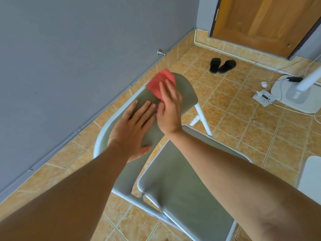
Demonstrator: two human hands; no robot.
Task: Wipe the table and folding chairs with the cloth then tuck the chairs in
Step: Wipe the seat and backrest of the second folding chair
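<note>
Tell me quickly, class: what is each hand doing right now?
Left hand: open, flat on the chair seat, holding nothing.
Right hand: open, fingers spread, pressing the red cloth on the seat.

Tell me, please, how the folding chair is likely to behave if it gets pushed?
The folding chair probably slides easily: thin white tube legs on smooth floor tiles. It looks light, so it may tip or fold; the left hand lies flat on it while the right hand presses the cloth.

No legible text anywhere. The white power strip on the tiled floor carries a small dark panel with pale marks, too small and blurred to read.
</note>
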